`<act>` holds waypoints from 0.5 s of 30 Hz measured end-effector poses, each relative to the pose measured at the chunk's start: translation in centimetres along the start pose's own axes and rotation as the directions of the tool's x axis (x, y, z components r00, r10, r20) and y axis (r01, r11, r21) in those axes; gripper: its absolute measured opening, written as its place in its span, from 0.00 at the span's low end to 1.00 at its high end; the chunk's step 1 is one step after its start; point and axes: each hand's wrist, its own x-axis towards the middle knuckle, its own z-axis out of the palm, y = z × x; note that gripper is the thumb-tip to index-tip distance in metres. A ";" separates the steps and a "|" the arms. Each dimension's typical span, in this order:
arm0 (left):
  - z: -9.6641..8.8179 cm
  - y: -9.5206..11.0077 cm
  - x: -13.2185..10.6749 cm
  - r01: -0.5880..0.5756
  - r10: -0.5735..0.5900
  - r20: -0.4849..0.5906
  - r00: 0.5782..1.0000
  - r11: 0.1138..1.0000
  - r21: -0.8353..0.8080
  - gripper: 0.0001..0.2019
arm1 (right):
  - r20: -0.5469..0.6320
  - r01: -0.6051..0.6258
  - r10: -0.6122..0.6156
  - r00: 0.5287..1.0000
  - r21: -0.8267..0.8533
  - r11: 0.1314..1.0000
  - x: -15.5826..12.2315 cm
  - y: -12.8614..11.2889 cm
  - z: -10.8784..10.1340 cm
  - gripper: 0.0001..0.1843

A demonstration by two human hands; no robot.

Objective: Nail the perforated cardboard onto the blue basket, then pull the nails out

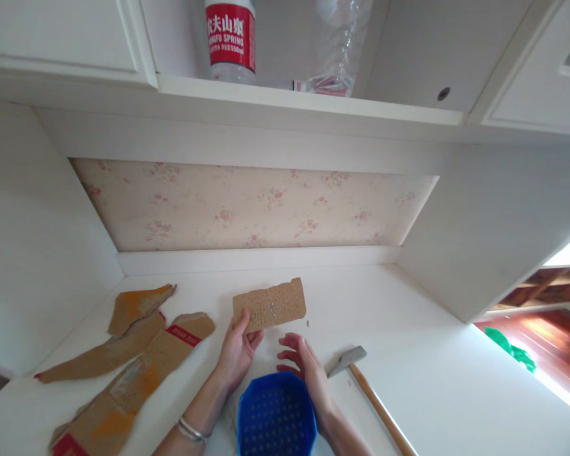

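My left hand point(238, 349) pinches the lower left edge of a torn cardboard piece point(285, 303), thumb on top. Many small holes dot the cardboard, and a few greyish specks lie near its middle. My right hand point(308, 370) is beside it to the lower right, its fingers slightly curled and apart with nothing in them. Between my forearms stands a blue plastic basket point(276, 405) with a perforated bottom, close to my right hand. A hammer point(375, 399) with a wooden handle and grey metal head lies to the right of that hand.
Several torn cardboard strips point(137, 373) with red and orange marks lie on the white desktop point(437, 361) at left. Overhead, a shelf point(304, 104) holds a red-labelled bottle point(231, 39) and a clear plastic bottle point(339, 47). White side panels flank the desktop.
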 end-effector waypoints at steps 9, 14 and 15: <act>-0.2 -0.6 0.0 0.060 -0.060 0.014 0.998 0.998 0.017 0.20 | 0.185 -0.184 0.115 0.976 0.414 0.892 4.2 -0.4 1.8 0.20; -0.5 -0.5 0.3 0.114 -0.114 0.035 0.993 0.993 -0.012 0.10 | 0.215 -0.214 0.122 0.969 0.489 0.845 4.3 -0.5 1.2 0.10; -0.6 -0.5 0.3 0.123 -0.122 0.046 0.991 0.992 -0.009 0.09 | 0.219 -0.217 0.121 0.968 0.495 0.842 4.2 -0.5 1.2 0.08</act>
